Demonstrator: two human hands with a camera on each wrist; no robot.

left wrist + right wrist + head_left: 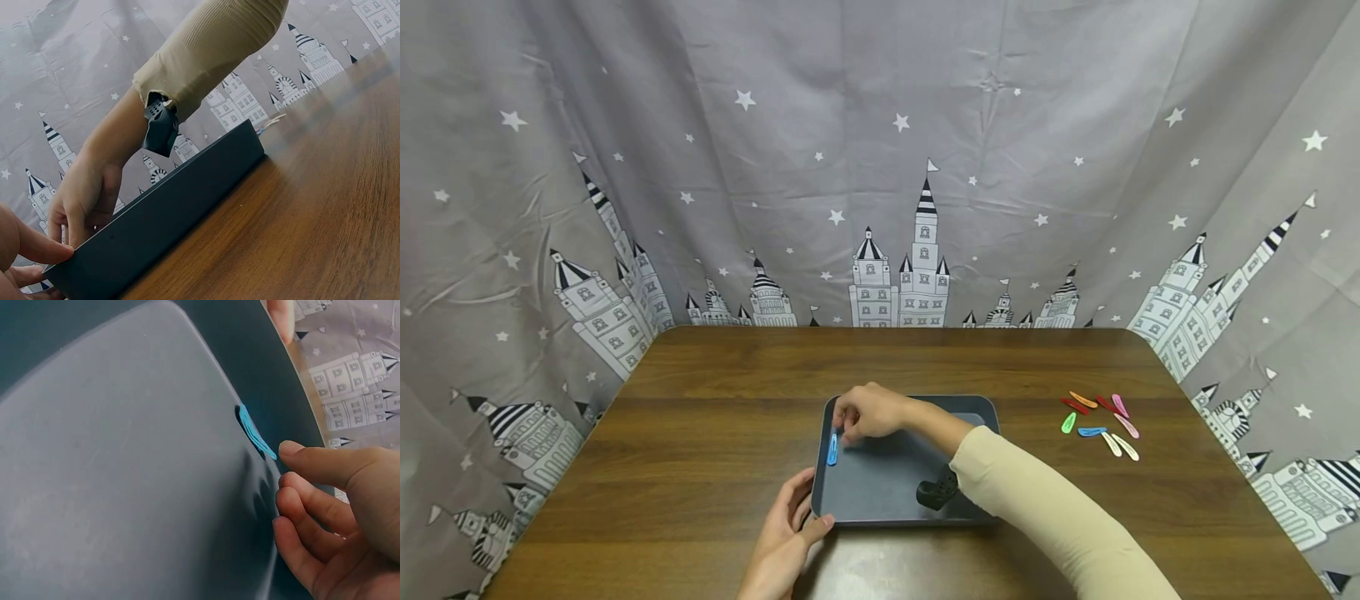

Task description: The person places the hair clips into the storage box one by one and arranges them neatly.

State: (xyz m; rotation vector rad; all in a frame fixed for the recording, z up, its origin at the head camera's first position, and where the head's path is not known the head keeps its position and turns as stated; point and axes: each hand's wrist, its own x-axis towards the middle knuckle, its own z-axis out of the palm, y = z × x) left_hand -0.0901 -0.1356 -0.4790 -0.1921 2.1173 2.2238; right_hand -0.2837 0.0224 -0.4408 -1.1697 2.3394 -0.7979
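Observation:
A dark grey rectangular tray [880, 505] lies on the wooden table. My left hand [790, 527] grips its near left corner, the thumb [53, 250] over the rim and the other fingers along the outer side. Inside the tray, a blue snap hair clip [254, 432] lies along the left wall, lengthwise to it. My right hand [871, 412] reaches across the tray to the far left. In the right wrist view its thumb tip [290, 449] is right by the clip's end, and the loosely bent fingers hold nothing.
On the table right of the tray lies a loose group of several hair clips, among them a green clip [1069, 423], an orange clip [1083, 400] and another blue clip [1092, 432]. A black wrist camera [937, 490] hangs under the right sleeve. A grey castle-print curtain [880, 167] stands behind the table.

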